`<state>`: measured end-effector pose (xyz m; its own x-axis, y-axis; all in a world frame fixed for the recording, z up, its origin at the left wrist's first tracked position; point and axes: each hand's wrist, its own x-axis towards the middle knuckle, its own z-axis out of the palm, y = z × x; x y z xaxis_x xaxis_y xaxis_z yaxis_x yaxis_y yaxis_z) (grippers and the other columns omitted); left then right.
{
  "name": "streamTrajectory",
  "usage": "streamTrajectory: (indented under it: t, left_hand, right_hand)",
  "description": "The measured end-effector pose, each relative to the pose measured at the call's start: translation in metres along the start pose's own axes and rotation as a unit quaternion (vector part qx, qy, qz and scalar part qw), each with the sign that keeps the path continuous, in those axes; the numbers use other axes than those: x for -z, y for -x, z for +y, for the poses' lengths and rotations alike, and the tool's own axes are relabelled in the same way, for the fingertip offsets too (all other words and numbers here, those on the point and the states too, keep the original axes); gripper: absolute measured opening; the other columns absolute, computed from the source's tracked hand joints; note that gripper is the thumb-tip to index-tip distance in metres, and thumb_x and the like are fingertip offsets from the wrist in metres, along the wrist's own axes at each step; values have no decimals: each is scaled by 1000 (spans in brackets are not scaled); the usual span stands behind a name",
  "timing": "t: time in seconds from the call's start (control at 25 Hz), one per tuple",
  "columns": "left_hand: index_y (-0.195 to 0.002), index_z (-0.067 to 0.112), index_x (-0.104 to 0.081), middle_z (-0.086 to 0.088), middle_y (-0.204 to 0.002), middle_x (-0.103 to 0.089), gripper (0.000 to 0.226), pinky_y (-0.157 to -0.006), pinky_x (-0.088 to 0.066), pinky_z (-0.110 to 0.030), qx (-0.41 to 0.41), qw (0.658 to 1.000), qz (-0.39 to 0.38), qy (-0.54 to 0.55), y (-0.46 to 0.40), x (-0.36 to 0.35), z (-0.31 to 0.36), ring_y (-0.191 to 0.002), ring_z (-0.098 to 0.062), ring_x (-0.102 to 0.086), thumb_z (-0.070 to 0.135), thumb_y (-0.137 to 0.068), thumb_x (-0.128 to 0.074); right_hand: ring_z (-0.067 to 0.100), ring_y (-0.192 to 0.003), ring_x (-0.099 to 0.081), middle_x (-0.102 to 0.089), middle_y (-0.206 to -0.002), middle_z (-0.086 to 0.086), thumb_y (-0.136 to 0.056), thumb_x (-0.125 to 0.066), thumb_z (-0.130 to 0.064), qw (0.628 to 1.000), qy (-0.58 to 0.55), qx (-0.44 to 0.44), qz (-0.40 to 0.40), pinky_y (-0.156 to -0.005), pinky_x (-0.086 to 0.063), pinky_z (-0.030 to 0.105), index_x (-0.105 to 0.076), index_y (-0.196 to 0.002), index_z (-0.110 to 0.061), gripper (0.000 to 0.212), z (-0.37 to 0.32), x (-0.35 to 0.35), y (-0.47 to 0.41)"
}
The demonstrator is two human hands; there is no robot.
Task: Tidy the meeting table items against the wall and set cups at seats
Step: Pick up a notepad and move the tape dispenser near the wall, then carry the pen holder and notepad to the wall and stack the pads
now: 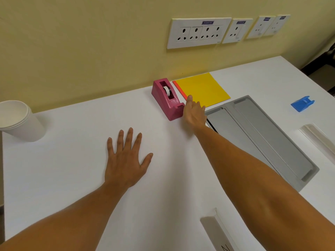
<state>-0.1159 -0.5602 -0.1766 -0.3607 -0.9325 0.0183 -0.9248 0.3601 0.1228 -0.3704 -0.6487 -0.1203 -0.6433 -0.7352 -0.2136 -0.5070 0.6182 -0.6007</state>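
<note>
1. the right hand [194, 113] reaches far forward with fingers mostly straight, resting on the near edge of the yellow folder [203, 89] and gripping nothing; judging by the pose, it is nudging the folder toward the wall [90, 42].
2. the left hand [125, 160] lies flat and open on the bench [72, 178], fingers spread, holding nothing; it likely braces the body for the long reach.
3. touching or just beside the right hand's left side is the pink tape dispenser [167, 98], angled, its far end near the wall.
4. just right of that hand lies the grey tray [262, 134], running back along the forearm.
5. the folder beyond the fingertips already sits close to the wall, so that part of the tidying looks nearly done.
6. far left of the left hand stands a stack of paper cups [20, 120], not yet set at seats.
7. well right of the right hand is a small blue object [302, 103].
</note>
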Motion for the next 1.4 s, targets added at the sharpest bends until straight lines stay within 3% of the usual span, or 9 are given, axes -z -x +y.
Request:
streamTrajectory:
  t: [0.24, 0.6, 0.76, 0.88, 1.12, 1.4]
  left_hand:
    - [-158, 23, -22, -9, -167, -15, 82, -122, -5, -60, 0, 1000, -8, 25, 5, 1, -4, -154, -32, -8, 72, -92, -14]
    - [-157, 16, -26, -6, -165, -24, 73, -122, -4, -59, -32, 992, -63, 105, 46, 41, 24, -154, -26, -13, 58, -99, -36]
    - [-151, 12, -37, -9, -160, -35, 69, -122, -9, -56, -95, 986, -4, 137, 99, 63, 76, -151, -29, -23, 57, -99, -35]
    - [-148, 12, -38, -11, -158, -37, 73, -120, -12, -56, -128, 974, -9, 186, 142, 74, 114, -149, -31, -26, 62, -95, -31]
    - [-145, 11, -43, -12, -155, -42, 70, -119, -18, -53, -273, 932, 0, 238, 228, 100, 206, -147, -32, -31, 59, -94, -38]
    - [-150, 14, -36, -9, -157, -38, 81, -118, -31, -48, -385, 872, -69, 293, 332, 112, 319, -148, -28, -31, 65, -89, -49]
  right_hand:
    - [17, -156, -7, -27, -165, 4, -104, -21, -56, 988, -128, 57, 66, -126, -12, 49, -37, -154, -25, 61, 49, 28, 110]
    - [12, -155, -11, -28, -164, -5, -100, -26, -64, 996, -31, 75, 48, -126, -16, 43, -32, -155, -29, 66, 157, 132, 292]
    - [12, -155, -13, -30, -163, -5, -100, -32, -62, 997, -29, 23, 70, -125, -18, 41, -32, -156, -27, 65, 207, 161, 391]
    - [14, -154, -14, -29, -164, -1, -102, -38, -55, 996, -19, -27, 78, -124, -17, 37, -32, -156, -26, 61, 234, 182, 449]
    - [9, -154, -14, -32, -162, -8, -102, -44, -51, 978, -64, -100, 173, -124, -19, 35, -32, -155, -27, 60, 295, 228, 536]
    - [14, -143, -35, -43, -154, -1, -101, -54, -40, 951, -76, -149, 261, -115, -33, 30, -37, -152, -23, 57, 384, 274, 620]
